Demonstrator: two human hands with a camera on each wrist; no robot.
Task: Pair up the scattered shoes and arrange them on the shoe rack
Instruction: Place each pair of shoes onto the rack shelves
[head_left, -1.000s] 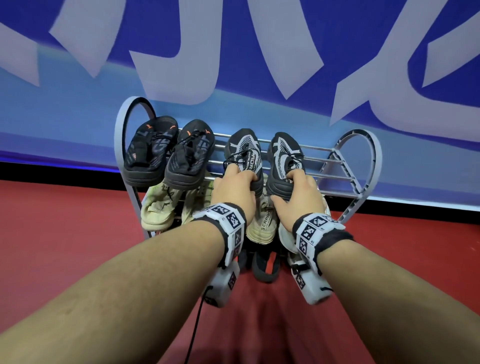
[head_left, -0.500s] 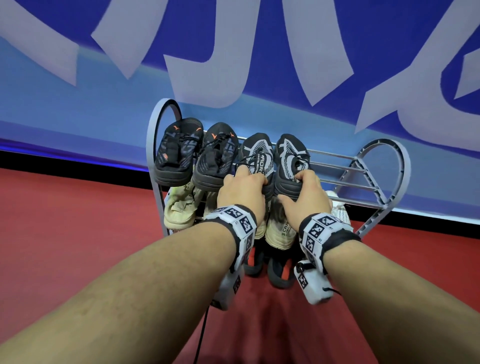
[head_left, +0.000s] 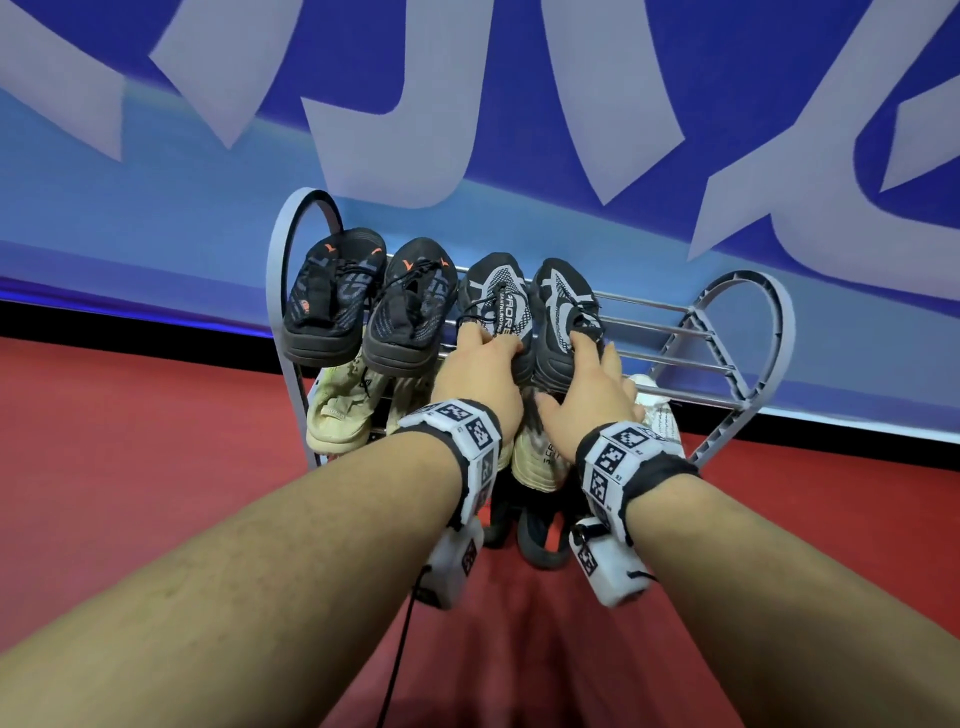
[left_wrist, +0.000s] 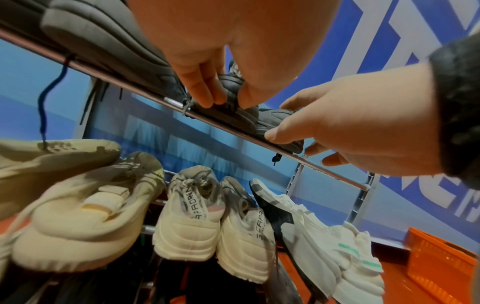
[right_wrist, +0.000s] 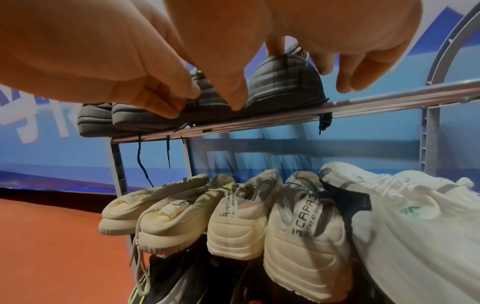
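A black-and-white sneaker pair stands on the top tier of the grey shoe rack (head_left: 788, 332), toes to the wall. My left hand (head_left: 483, 343) pinches the heel of the left sneaker (head_left: 498, 296). In the left wrist view its thumb and fingers (left_wrist: 202, 92) clamp that grey heel (left_wrist: 230, 90). My right hand (head_left: 587, 358) grips the heel of the right sneaker (head_left: 563, 306), with thumb and fingers round the heel (right_wrist: 285, 82). Both soles rest on the front rail (right_wrist: 363, 107).
A black pair with orange marks (head_left: 332, 296) fills the top tier's left end. The right part shows bare rails (head_left: 649, 306). Cream and white shoes (right_wrist: 233, 222) crowd the middle tier, with dark shoes below. An orange crate (left_wrist: 441, 259) sits on the red floor.
Both hands have slid the black-and-white pair leftward along the top tier, closing the gap to the black-and-orange pair. The grips on the heels look the same.
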